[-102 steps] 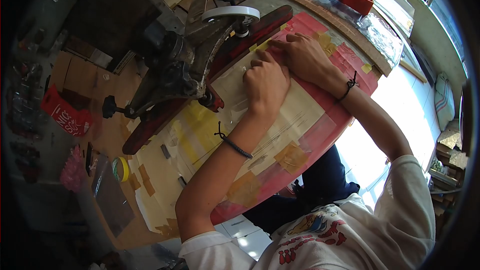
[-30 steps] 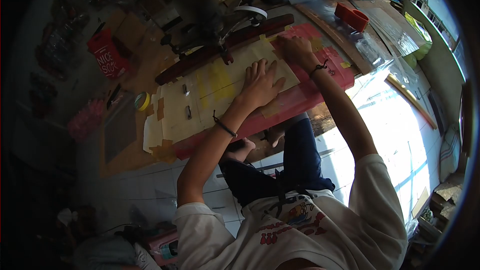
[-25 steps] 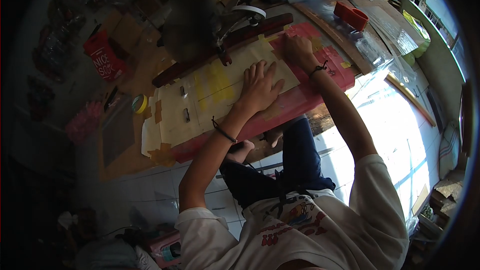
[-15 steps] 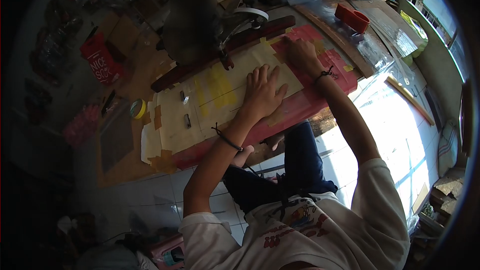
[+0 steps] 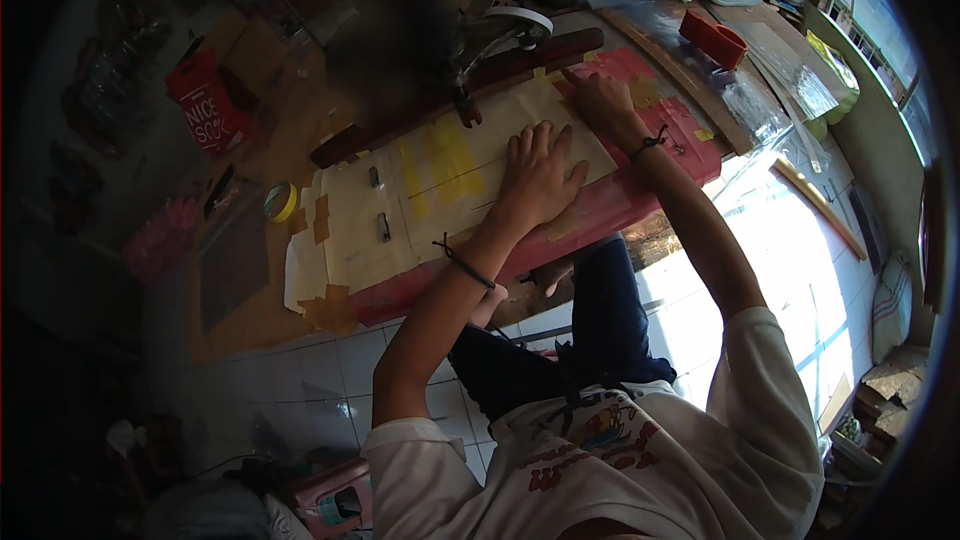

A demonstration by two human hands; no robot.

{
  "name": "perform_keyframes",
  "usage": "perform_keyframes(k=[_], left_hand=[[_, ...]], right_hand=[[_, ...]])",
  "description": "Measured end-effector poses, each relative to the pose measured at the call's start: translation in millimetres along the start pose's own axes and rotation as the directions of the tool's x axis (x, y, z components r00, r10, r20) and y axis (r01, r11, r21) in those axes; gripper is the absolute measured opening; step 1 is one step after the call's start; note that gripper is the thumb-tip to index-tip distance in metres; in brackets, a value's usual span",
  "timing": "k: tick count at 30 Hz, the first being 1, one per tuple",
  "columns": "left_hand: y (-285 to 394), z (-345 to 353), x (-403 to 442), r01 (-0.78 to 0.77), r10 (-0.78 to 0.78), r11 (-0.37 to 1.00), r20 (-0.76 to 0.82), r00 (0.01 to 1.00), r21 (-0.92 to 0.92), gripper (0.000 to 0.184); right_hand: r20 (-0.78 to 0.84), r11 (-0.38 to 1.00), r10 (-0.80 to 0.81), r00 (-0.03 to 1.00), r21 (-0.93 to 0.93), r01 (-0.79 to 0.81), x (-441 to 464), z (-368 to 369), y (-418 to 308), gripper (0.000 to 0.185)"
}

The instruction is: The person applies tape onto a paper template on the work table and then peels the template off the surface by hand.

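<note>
My left hand (image 5: 540, 175) lies flat with fingers apart on a tan paper-like sheet (image 5: 350, 220). Yellow tape strips (image 5: 443, 165) and a thin dark line run across the sheet. At its far right end, my right hand (image 5: 605, 105) is closed, knuckles up, on the red-covered surface (image 5: 688, 130); whatever its fingers may hold is hidden. Two small metallic pieces, one nearer the back (image 5: 375, 177) and one nearer the front (image 5: 384, 228), rest left of my left hand. Behind the sheet stretches a long dark red bar (image 5: 550, 52), with a dark, blurred machine part above it.
A yellow tape roll (image 5: 282, 202) and a red printed bag (image 5: 208, 105) stand on the left side of the table. To the back right is a red ring-shaped object (image 5: 712, 40) beside plastic sheets. Sunlit floor tiles (image 5: 770, 230) lie to the right.
The whole view has shifted slightly. Both hands keep nearly the same places on the sheet, the left still flat and the right still closed.
</note>
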State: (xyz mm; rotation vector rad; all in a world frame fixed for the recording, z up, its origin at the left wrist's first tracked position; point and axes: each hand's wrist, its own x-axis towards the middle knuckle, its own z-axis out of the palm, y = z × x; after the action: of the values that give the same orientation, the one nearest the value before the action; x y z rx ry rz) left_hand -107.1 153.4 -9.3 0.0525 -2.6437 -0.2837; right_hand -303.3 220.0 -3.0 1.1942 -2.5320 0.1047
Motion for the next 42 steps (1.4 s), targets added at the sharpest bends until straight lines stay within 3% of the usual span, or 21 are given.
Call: perform_keyframes(k=[3,6,9,12,15,18,21,22,24,25,27,31,34,37,42], left_hand=[[0.8,-2.1,-0.9,0.009,-0.009,1.000,0.021,1.000,-0.022,0.060],[-1.0,1.9,-1.0,-0.013,0.013,1.000,-0.016,1.000,0.019,0.059],[-1.1,1.2,-1.0,0.009,-0.009,1.000,0.002,1.000,-0.002,0.060],[-3.9,-0.5,-0.8,-0.005,0.004,0.998,-0.021,1.000,-0.058,0.060],[-10.3,-4.9,1.9,0.034,-0.029,0.981,0.029,0.999,-0.193,0.057],[-16.6,-33.2,-7.2,0.058,-0.032,0.970,0.111,0.993,-0.237,0.057],[-24.4,-78.7,-38.5,0.171,-0.159,0.985,0.218,0.963,-0.036,0.061],[-32.9,-95.4,-42.6,0.243,-0.249,0.968,0.258,0.934,0.053,0.064],[-49.5,-119.8,-50.7,0.373,-0.429,0.900,0.314,0.847,0.225,0.071],[-62.5,-119.9,-57.8,0.391,-0.460,0.879,0.271,0.845,0.273,0.073],[-97.8,-109.8,-75.0,0.425,-0.511,0.826,0.175,0.841,0.372,0.077],[-106.6,-106.9,-94.0,0.382,-0.439,0.889,0.230,0.869,0.252,0.079],[-108.0,-107.7,-90.8,0.379,-0.436,0.887,0.207,0.876,0.264,0.077],[-124.1,-103.4,-87.3,0.359,-0.428,0.887,0.224,0.876,0.291,0.076],[-132.2,-108.8,-80.9,0.342,-0.428,0.881,0.245,0.870,0.326,0.074]], right_hand=[[0.008,0.977,-0.212,0.977,-0.017,0.212,3.9,-1.1,8.8,0.045],[0.094,0.975,-0.178,0.979,-0.114,0.189,12.2,2.4,3.6,0.048],[0.050,0.948,-0.245,0.968,-0.199,0.250,17.3,1.9,2.6,0.051],[0.100,0.946,-0.306,0.947,-0.077,0.314,9.9,-7.9,13.5,0.048],[-0.077,0.934,-0.271,0.959,0.219,0.281,-3.0,2.7,16.9,0.042],[-0.167,0.873,-0.171,0.971,0.430,0.228,-39.3,-35.7,-16.9,0.035],[-0.240,0.773,-0.342,0.909,0.478,0.417,-53.8,-46.0,-33.0,0.035],[-0.155,0.781,-0.384,0.910,0.472,0.410,-49.0,-40.3,-31.1,0.037],[-0.208,0.761,-0.473,0.857,0.394,0.515,-33.5,-28.7,-27.8,0.040],[-0.229,0.746,-0.518,0.824,0.350,0.567,-29.8,-24.2,-26.2,0.041],[-0.119,0.746,-0.531,0.839,0.405,0.529,-28.8,-19.8,-18.8,0.045],[0.001,0.760,-0.521,0.854,0.456,0.463,-29.0,-34.9,-5.4,0.050],[0.052,0.786,-0.495,0.867,0.452,0.422,-25.3,-45.6,-10.5,0.052],[-0.126,0.742,-0.511,0.850,0.434,0.511,-14.1,-28.2,-13.7,0.054],[-0.025,0.731,-0.507,0.861,0.517,0.446,-7.8,-26.9,-17.2,0.059]])
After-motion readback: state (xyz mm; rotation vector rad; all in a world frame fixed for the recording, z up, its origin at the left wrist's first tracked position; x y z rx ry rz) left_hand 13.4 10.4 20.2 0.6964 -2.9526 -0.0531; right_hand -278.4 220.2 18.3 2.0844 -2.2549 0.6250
